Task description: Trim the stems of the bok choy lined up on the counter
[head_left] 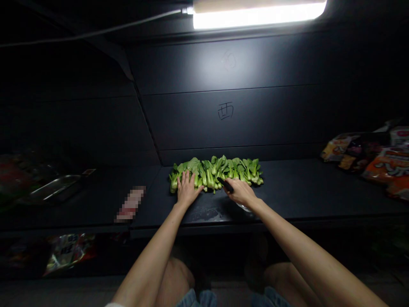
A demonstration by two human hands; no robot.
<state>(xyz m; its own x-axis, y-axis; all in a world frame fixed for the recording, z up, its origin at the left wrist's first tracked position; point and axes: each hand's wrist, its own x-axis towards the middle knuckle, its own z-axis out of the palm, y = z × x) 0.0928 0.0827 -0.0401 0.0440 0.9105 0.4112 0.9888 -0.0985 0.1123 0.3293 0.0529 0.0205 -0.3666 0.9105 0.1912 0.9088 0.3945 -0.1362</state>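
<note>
A row of green bok choy [220,169] lies along the back of a dark shelf surface [287,192]. My left hand [187,189] rests flat with fingers spread on the left end of the greens. My right hand [241,192] is closed round a dark knife handle [225,184], its tip pointing up-left into the stems of the bok choy. The blade is mostly hidden among the greens.
A metal tray [56,187] sits on the left shelf. Colourful snack packets [377,160] lie at the right, and another packet [68,251] on a lower left shelf. A bright tube lamp [258,13] hangs overhead. My knees show below the shelf edge.
</note>
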